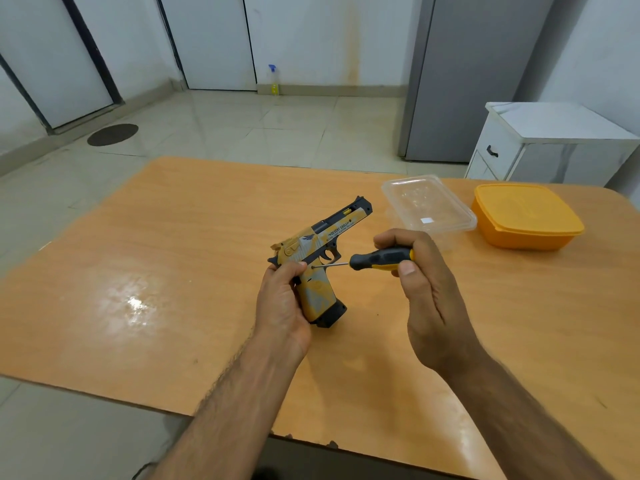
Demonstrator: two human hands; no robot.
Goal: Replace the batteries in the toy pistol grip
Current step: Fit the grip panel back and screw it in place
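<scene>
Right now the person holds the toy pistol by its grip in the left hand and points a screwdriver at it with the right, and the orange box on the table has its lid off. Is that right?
Not quite. In the head view the orange box has its lid on. The rest holds: the left hand grips the toy pistol, the right hand the screwdriver.

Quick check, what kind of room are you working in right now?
Probably a home kitchen or utility room: a tall grey fridge, a white cabinet, a spray bottle on the tiled floor, food containers on the table.
</scene>
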